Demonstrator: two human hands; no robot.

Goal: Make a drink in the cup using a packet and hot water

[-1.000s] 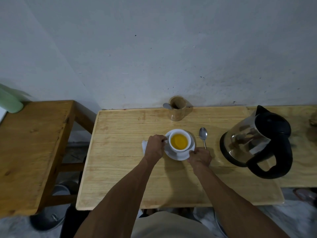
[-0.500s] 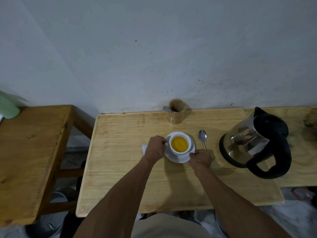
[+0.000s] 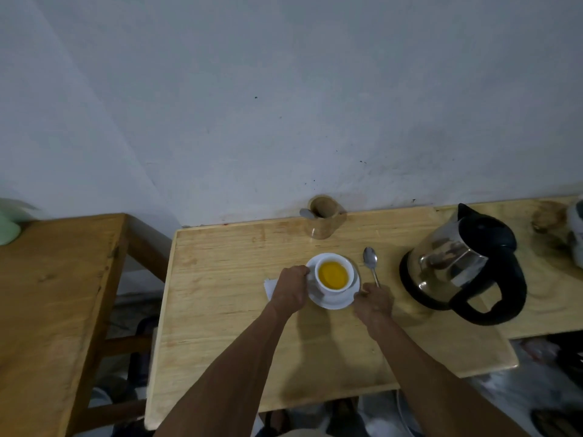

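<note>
A white cup (image 3: pixel 333 287) holding orange-yellow liquid stands on a white saucer (image 3: pixel 337 302) in the middle of the light wooden table (image 3: pixel 220 310). My left hand (image 3: pixel 291 290) is closed at the cup's left side, where its handle is. My right hand (image 3: pixel 373 302) pinches the saucer's near right rim. A white packet (image 3: pixel 270 287) lies flat on the table, mostly hidden under my left hand. A metal spoon (image 3: pixel 371 266) lies just right of the saucer. A steel kettle (image 3: pixel 457 263) with a black handle stands at the right.
A wooden holder (image 3: pixel 323 220) with a utensil in it stands by the wall behind the cup. A darker wooden table (image 3: pixel 47 294) is at the left with a pale green object (image 3: pixel 8 227). Blurred items sit at the far right edge.
Both hands keep their hold on the cup and saucer. The view has tilted up a little, so everything sits slightly lower in the frame.
</note>
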